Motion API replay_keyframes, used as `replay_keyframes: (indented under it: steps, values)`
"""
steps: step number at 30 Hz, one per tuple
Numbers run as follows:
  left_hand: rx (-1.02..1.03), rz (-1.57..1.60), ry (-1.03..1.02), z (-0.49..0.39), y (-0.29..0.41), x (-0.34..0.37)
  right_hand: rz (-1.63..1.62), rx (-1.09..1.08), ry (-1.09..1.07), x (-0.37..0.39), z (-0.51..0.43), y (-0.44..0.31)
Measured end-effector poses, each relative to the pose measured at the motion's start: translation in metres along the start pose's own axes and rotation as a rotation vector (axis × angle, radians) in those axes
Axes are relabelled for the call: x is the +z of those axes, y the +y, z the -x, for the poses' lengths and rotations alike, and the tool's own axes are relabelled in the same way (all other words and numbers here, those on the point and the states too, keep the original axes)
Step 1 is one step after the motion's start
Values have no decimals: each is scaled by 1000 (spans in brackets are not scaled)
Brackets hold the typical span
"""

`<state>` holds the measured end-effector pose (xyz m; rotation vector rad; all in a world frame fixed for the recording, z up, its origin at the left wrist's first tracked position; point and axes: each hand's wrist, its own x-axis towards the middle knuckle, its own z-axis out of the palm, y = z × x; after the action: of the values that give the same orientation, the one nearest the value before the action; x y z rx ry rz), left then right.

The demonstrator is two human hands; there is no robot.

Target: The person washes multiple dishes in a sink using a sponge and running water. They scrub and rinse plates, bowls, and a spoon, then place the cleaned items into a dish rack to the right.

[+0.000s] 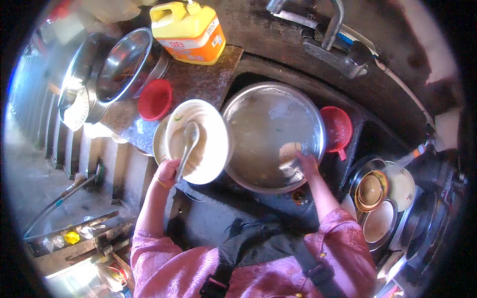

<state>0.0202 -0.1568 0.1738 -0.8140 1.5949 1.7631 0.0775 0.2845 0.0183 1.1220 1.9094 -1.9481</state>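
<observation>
My left hand [167,173] grips the near left rim of a large white bowl [218,149], its fingers against the handle of a soup spoon [192,138] inside. A green scrap clings to the bowl's inner wall. Another dish [160,139] shows partly beneath it. To the right, a wide metal basin [257,126] of cloudy water sits in the dark sink. My right hand [308,164] is at the basin's near right side, fingertips at the water. A pale patch lies just beyond them; whether the hand holds something is unclear.
A yellow detergent jug [186,44], a red plastic bowl [155,100] and steel basins [126,67] stand on the left counter. Right of the basin lies a red dipper [337,128]. Stacked bowls [370,190] are at far right. A faucet [331,26] rises behind the sink.
</observation>
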Motion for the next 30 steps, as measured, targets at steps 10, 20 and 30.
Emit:
replay_keyframes:
  steps: [10,20,30]
  values:
    - [-232,378,-147,-79,-92,141,-189,-112,-100,0,2,-1]
    - [-67,578,-215,-148,-97,187,99,-190,-321,20,32,-16]
    - [125,27,-406,-142,-137,199,1157,-1394,-691,41,42,-17]
